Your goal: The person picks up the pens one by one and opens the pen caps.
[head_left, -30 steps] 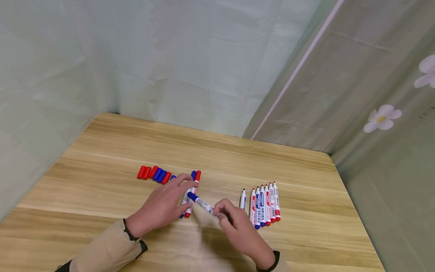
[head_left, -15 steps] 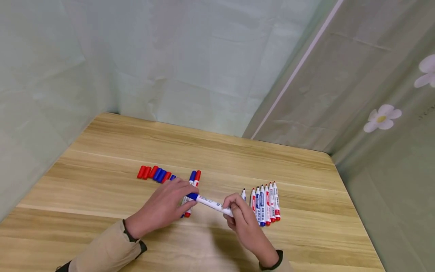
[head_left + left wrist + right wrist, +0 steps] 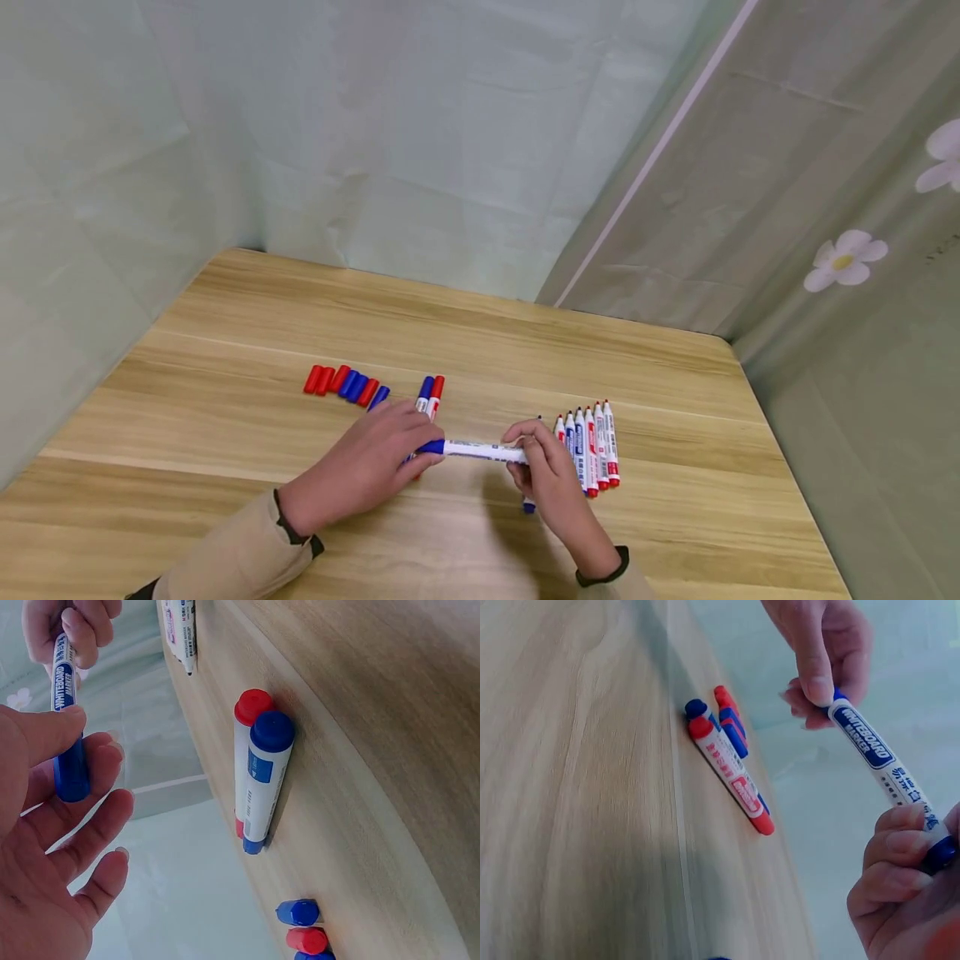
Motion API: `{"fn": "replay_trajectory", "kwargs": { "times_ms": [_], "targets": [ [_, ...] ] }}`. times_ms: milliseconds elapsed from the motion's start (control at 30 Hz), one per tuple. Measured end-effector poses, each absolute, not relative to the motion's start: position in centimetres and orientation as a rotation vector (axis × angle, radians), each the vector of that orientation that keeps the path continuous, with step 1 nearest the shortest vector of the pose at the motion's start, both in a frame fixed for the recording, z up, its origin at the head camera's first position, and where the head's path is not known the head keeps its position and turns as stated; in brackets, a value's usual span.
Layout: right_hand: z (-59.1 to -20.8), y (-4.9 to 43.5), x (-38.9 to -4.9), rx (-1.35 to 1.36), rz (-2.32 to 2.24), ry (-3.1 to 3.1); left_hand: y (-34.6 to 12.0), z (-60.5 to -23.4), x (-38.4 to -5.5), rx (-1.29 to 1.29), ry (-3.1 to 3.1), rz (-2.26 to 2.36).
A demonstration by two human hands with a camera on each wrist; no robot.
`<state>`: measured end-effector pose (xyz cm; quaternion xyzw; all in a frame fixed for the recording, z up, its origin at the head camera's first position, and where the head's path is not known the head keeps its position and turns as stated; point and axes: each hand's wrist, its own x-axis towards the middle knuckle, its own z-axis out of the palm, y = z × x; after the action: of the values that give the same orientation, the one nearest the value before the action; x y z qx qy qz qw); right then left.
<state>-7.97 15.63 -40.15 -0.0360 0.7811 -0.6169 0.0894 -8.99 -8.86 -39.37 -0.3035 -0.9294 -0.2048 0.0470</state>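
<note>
A blue whiteboard marker (image 3: 480, 451) is held level between my two hands above the table. My left hand (image 3: 367, 462) pinches its blue cap (image 3: 72, 774) between thumb and index finger, the other fingers loosely spread. The far end of the body is in the curled fingers of my right hand (image 3: 553, 483). In the right wrist view the cap meets the white barrel (image 3: 866, 742) and no tip shows. Below and beyond the left hand lie a capped blue marker (image 3: 264, 784) and a capped red marker (image 3: 731, 772), side by side and partly hidden in the head view.
Loose red and blue caps (image 3: 352, 383) form a row at the left. To the right, several uncapped markers (image 3: 591, 454) lie together with tips pointing away; one blue-ended marker (image 3: 529, 506) is mostly behind the right hand. The wooden table (image 3: 480, 333) meets curtains (image 3: 420, 167) at the back.
The right hand has moved right and slightly down, bringing the marker from a slant to nearly level. The left thumb and fingers, apart from the cap at first, now pinch it.
</note>
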Motion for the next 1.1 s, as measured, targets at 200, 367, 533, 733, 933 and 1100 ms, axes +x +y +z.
{"fn": "replay_trajectory", "kwargs": {
  "times_ms": [200, 367, 533, 733, 933, 1100],
  "targets": [
    [-40.3, 15.6, -8.5, -0.156, -1.541, 2.628, -8.7, -39.0, -8.7, -0.978, -2.860, -0.468],
    [-39.6, 15.1, -8.8, -0.447, -1.106, 2.819, -8.4, -38.9, -8.5, -1.048, -2.761, -0.282],
    [-38.7, 14.7, -9.1, -0.751, -0.984, 2.618, -8.3, -38.8, -8.4, -1.142, -2.692, -0.289],
    [-38.1, 15.4, -9.4, -0.866, -1.059, 2.328, -8.3, -38.6, -8.4, -1.224, -2.714, -0.417],
    [-37.4, 16.1, -9.2, -0.896, -1.143, 2.207, -8.3, -38.7, -7.8, -1.314, -2.671, -0.583],
    [-37.5, 16.2, -8.9, -0.981, -1.184, 2.195, -8.3, -38.7, -7.5, -1.352, -2.743, -0.697]
  ]
}}
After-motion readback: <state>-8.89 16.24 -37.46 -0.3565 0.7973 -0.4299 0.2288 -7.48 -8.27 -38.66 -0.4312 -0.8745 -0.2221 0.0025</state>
